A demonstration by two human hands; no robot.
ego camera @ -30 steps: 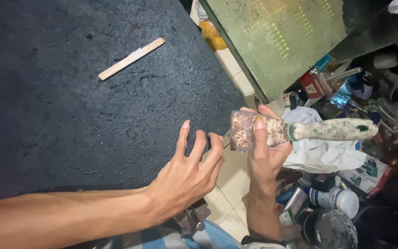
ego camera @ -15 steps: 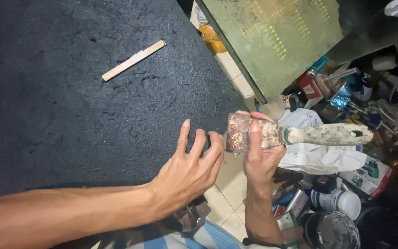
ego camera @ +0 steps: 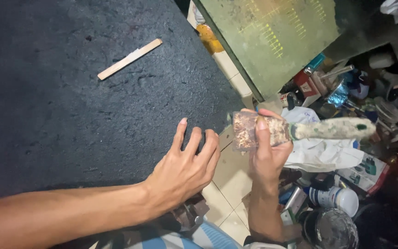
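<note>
— Paint-crusted bristles first: the brush (ego camera: 295, 131) is in the right hand (ego camera: 266, 157), and its long axis runs level, bristle block toward the left hand, handle pointing away to the outer side.

— How is that hand closed on it?

— Wrapped around the ferrule, fingers (ego camera: 262, 124) over the front, just where the bristles meet the handle. The flecked handle sticks out free beyond the grip.

— And the left hand (ego camera: 185, 168)?

— Open, empty, fingers spread, with the fingertips resting on the near edge of the dark rough board (ego camera: 70, 106). It lies just beside the bristle end, apart from it by a small gap over the tiled floor (ego camera: 229, 173).

— So which hand is nearer the bristles?

— The right one holds them at its own fingertips; the left is the close neighbour, on the bristle side of the axis.

— Anything else on the board?

— A flat wooden stick (ego camera: 130, 58), well beyond the left hand's fingertips, lying at a slant. Past the right hand there is a green board (ego camera: 277, 41) propped up, a white rag (ego camera: 318, 154) under the handle, and a clutter of cans (ego camera: 335, 198) below the wrist.
</note>
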